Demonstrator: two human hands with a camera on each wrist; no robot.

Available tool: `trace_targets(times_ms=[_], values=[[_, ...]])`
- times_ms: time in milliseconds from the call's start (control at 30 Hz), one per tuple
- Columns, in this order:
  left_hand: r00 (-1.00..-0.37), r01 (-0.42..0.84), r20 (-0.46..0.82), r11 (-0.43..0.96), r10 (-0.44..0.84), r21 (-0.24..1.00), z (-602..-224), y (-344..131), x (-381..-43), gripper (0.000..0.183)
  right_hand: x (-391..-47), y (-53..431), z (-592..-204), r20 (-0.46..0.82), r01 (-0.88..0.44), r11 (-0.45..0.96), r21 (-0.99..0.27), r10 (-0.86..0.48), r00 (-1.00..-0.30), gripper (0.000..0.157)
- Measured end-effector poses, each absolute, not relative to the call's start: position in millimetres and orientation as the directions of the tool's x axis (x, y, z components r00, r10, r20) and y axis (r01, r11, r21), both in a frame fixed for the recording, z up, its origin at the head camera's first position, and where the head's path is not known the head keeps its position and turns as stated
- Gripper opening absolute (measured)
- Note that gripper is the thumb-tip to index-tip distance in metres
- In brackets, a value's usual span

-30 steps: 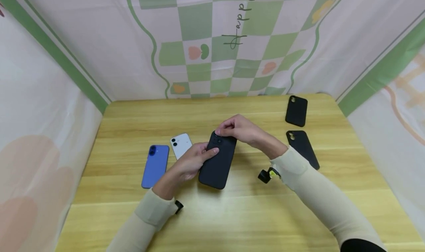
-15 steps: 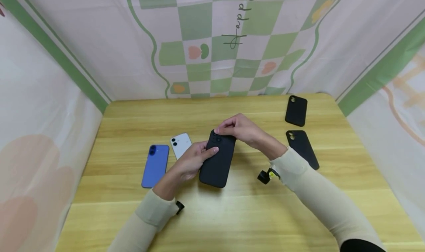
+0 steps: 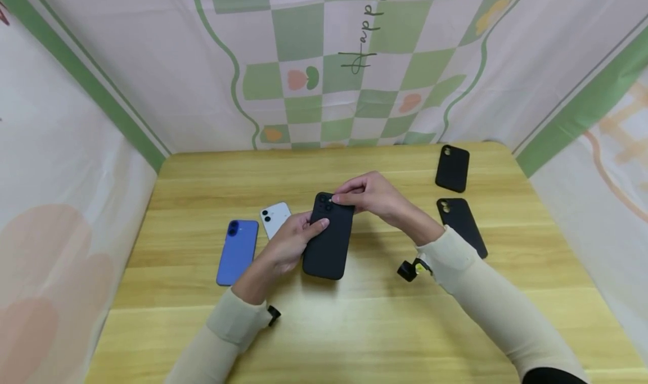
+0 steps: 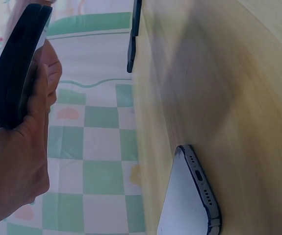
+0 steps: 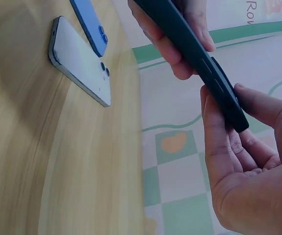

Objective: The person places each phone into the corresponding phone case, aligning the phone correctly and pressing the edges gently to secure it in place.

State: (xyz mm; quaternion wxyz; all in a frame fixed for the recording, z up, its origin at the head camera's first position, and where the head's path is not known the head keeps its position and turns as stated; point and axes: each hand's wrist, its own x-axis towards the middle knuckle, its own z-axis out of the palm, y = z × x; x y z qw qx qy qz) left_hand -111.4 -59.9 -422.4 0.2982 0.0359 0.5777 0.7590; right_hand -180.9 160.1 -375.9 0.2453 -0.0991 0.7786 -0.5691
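Note:
A phone in a black case (image 3: pixel 328 249) is held above the table, its back with the camera lenses facing up in the head view. My left hand (image 3: pixel 292 242) grips its left side, thumb lying across the back below the lenses. With thumb and fingers, my right hand (image 3: pixel 376 199) pinches the top right corner beside the cameras. In the right wrist view, the edge of the cased phone (image 5: pixel 199 58) runs between both hands, the right thumb on the camera side and the fingers underneath. The left wrist view shows the cased phone (image 4: pixel 18 63) tilted, a pale strip along its inner side.
A blue phone (image 3: pixel 237 253) and a white phone (image 3: pixel 275 217) lie on the wooden table (image 3: pixel 385 339) at the left, camera side up. Two black phone cases (image 3: pixel 452 169) with camera cutouts lie at the right. Printed cloth (image 3: pixel 304 35) hangs behind and at both sides.
The cased phone has risen slightly and turned more upright in the head view. My right fingers have shifted right along its top edge, uncovering the camera lenses. My left hand keeps its grip.

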Motion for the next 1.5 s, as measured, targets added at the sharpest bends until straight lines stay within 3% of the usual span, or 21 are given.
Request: trace_targets(times_ms=[433, 967, 1300, 1500], values=[[-0.836, -0.423, -0.311, -0.170, 0.452, 0.890, -420, -60, -112, 0.038, -176, 165, -378, -0.266, 0.172, 0.256, -0.951, -0.401, -0.877, 0.031], [-0.826, -0.423, -0.302, -0.170, 0.475, 0.890, -424, -55, -111, 0.038, -170, 166, -376, -0.235, 0.125, 0.293, -0.948, -0.377, -0.896, 0.026], [-0.799, -0.430, -0.327, -0.100, 0.504, 0.897, -423, -60, -111, 0.037, -168, 165, -368, -0.213, 0.057, 0.360, -0.931, -0.411, -0.886, 0.022], [-0.830, -0.388, -0.326, -0.050, 0.453, 0.920, -422, -64, -112, 0.033, -166, 165, -363, -0.202, 0.025, 0.397, -0.918, -0.411, -0.889, 0.021]])
